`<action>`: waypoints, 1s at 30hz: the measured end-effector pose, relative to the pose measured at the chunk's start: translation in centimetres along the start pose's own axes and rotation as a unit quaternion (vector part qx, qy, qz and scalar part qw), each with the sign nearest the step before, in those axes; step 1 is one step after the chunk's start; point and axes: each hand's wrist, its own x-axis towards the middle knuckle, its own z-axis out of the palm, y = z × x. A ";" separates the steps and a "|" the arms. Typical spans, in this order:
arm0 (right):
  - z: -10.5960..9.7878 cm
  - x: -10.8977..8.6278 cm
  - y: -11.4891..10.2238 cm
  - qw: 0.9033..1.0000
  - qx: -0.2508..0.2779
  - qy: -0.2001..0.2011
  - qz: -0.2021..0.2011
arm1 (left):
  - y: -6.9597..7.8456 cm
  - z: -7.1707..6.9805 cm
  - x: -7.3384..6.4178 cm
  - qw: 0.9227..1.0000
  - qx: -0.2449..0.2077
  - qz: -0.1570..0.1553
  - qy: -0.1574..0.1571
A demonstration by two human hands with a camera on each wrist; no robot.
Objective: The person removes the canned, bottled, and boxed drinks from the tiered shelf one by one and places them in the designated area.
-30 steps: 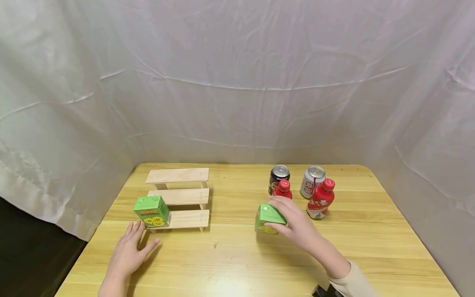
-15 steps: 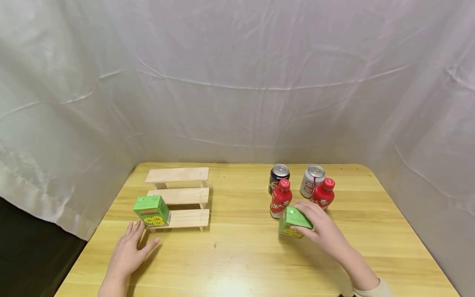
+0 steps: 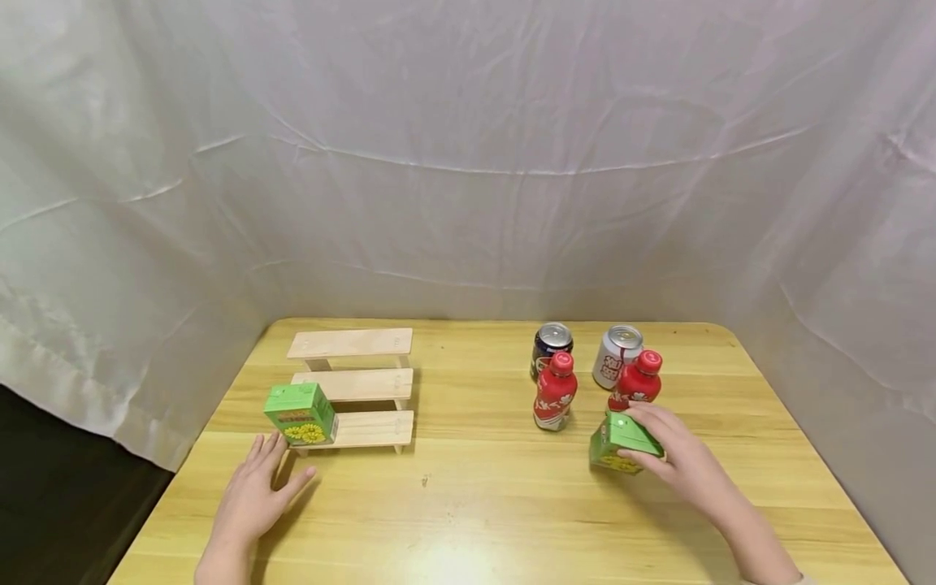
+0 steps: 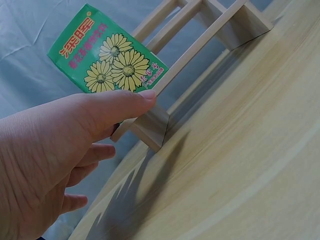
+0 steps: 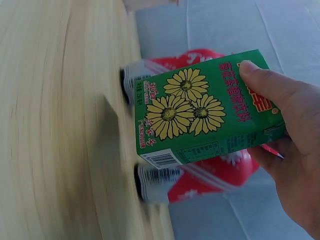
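Note:
Thumb and fingers of my right hand (image 3: 676, 455) grip a green drink carton (image 5: 200, 107) with yellow flowers. In the right wrist view the carton is tilted and held above the table, its shadow beneath. Just behind it in the head view stands a red bottle (image 3: 634, 384). My left hand (image 3: 251, 497) rests with its fingers spread on the table at the left, by the front of a three-step wooden rack (image 3: 373, 428). A second green carton (image 4: 107, 57) stands at the left end of the rack's lowest step, close to that hand.
Another red bottle (image 3: 554, 398) stands upright left of the held carton. Behind the bottles are a dark can (image 3: 550, 349) and a silver-white can (image 3: 616, 357). Pale cloth (image 3: 468, 162) hangs around the wooden table (image 3: 468, 504).
My right hand has carried its carton to the right, from in front of the left red bottle to in front of the right one. My left hand stays in place.

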 end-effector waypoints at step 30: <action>-1.6 -2.0 3.8 0.998 -0.061 -0.028 -0.009 | 0.1 -0.1 0.0 1.000 -0.008 -0.001 -0.003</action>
